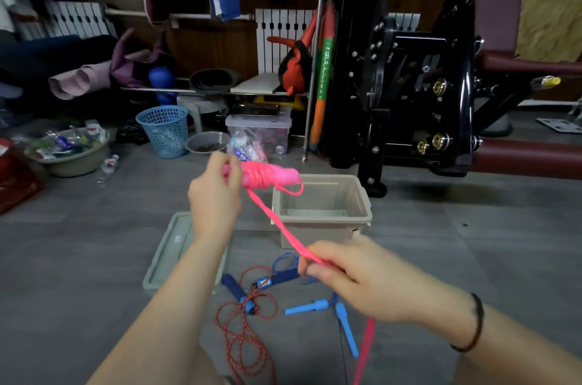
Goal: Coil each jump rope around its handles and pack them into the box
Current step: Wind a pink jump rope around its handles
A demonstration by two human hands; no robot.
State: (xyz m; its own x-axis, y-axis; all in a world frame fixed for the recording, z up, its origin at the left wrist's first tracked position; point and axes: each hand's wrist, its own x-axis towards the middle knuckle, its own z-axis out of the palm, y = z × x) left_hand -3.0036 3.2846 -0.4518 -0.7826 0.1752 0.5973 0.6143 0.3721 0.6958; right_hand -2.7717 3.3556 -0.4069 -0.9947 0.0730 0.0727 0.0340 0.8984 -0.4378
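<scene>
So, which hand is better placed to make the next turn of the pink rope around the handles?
The right hand, probably: it pinches the free pink rope, taut from the coil. The left hand grips the pink handles.

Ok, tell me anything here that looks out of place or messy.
A small clear bottle lies tipped on the floor beside the beige basin, as if it fell out. Nearer, the red rope sprawls in loose loops over the dark blue handles, uncoiled.

Box [321, 195] mouth open; taut pink rope [277, 224] crosses beside.
</scene>
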